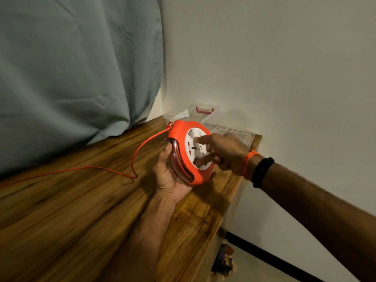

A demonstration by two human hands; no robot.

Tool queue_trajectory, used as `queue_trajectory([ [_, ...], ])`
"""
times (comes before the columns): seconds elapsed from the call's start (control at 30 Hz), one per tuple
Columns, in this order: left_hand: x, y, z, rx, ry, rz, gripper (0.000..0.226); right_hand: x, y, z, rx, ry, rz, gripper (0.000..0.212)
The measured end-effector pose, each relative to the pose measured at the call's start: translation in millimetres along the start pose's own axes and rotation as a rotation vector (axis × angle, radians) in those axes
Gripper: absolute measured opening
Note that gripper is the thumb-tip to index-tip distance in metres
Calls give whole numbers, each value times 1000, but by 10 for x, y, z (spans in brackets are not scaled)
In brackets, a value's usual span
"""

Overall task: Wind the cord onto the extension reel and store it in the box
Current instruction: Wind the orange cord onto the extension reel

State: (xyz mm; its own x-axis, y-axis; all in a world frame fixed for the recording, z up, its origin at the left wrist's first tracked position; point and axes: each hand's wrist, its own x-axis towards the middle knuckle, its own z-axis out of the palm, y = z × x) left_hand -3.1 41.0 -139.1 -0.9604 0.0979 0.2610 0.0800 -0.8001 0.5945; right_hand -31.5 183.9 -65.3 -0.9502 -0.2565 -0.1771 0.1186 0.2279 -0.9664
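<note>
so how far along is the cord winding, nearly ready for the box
Not nearly. Some cord is wound inside the reel, which the left hand cradles while the right hand works its white face. A long run of orange cord lies loose across the table. The clear box sits open, waiting.

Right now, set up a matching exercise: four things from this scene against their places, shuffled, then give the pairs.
Things:
1. reel
2. cord
3. box
4. lid

Places:
A. trailing across the table
B. flat on the table, right of the box
C. in the corner against the wall
D. cradled in the left hand, with fingers of the right hand on its white face

Pairs: 1-D, 2-A, 3-C, 4-B
</note>
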Motion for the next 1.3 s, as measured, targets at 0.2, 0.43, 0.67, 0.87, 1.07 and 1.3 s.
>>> queue_trajectory([
  [0.2, -8, 17, -15, 8, -6, 10, 83, -77, -36, -127, -710, 285, -505, 38],
  [0.43, -15, 15, -25, 18, -11, -7, 91, -104, 9, -236, -1039, 196, -897, 58],
  [0.67, 4, 8, -34, -8, -21, -1, 91, 5, 29, -102, -1136, 198, -986, 66],
  [0.87, 15, -5, -49, -63, -39, -14, 94, 81, 5, -69, -1192, 193, -1011, 67],
  [1.07, -13, -15, 29, -11, -1, 0, 79, 213, 106, 185, -392, 355, -385, 55],
  [1.3, -12, -14, 38, 1, -10, 18, 92, 298, 240, 32, -309, 77, -48, 45],
])
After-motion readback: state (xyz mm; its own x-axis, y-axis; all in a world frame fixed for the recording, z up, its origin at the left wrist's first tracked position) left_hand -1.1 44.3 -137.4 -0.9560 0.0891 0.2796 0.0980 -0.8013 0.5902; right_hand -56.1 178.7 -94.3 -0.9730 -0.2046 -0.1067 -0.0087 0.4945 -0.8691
